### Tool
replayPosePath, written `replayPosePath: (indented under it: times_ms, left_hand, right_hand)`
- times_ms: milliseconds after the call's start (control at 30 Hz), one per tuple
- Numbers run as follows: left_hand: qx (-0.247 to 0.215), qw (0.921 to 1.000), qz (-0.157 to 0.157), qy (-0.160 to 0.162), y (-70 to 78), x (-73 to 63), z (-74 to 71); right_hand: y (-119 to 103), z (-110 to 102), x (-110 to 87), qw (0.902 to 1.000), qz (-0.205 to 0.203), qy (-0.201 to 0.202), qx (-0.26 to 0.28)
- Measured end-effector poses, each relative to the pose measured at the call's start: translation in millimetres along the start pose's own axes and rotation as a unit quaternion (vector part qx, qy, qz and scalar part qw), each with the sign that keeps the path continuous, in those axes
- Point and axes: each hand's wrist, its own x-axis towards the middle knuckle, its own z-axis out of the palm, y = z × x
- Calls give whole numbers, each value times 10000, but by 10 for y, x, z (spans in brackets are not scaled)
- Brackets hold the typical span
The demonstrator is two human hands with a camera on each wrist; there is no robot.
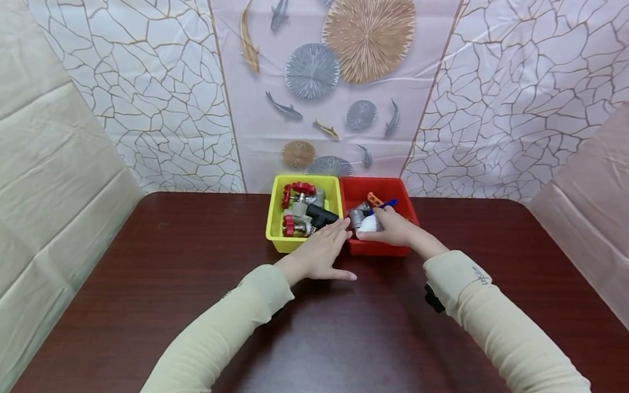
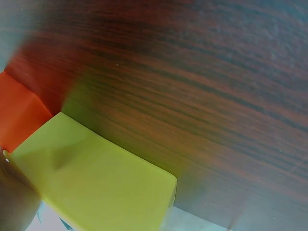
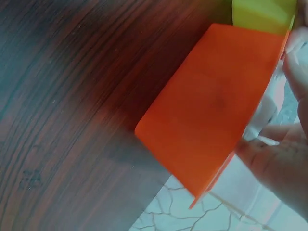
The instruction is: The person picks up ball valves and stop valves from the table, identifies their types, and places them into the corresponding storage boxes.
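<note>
My right hand (image 1: 391, 227) reaches into a red bin (image 1: 382, 247), its thumb and fingers around a white rounded piece (image 1: 369, 224). In the right wrist view, the fingers (image 3: 269, 156) curve over the bin's rim beside whitish pieces, partly hidden by the bin wall. Beside the white piece lie grey metal fittings (image 1: 356, 216), a blue-handled item (image 1: 388, 204) and an orange piece (image 1: 374, 199). My left hand (image 1: 319, 253), fingers straight and thumb spread, is at the near right corner of a yellow bin (image 1: 284, 246). Only a dark blur of it shows in the left wrist view.
The yellow bin holds red-handled valves (image 1: 298, 190), a black fitting (image 1: 320, 214) and grey pieces. Both bins stand side by side near the back of a dark wooden table (image 1: 327, 345). Patterned cloth (image 1: 171, 96) hangs behind and at the sides.
</note>
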Motion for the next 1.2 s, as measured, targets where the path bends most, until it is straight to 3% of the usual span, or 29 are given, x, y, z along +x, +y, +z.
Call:
replayPosePath:
  times_ms: [267, 633, 967, 1200]
  left_hand:
    - [-74, 9999, -56, -100, 14, -6, -25]
    - [-128, 9993, 9, -338, 5, 9, -83]
    - [28, 9997, -150, -208, 92, 46, -77]
    - [147, 9993, -269, -222, 100, -47, -114]
  right_hand:
    - [85, -53, -37, 9994, -320, -40, -97]
    - [62, -84, -60, 9993, -351, 129, -94]
    - [87, -99, -101, 9985, -436, 287, -179]
    - [83, -106, -106, 9969, -640, 416, -198]
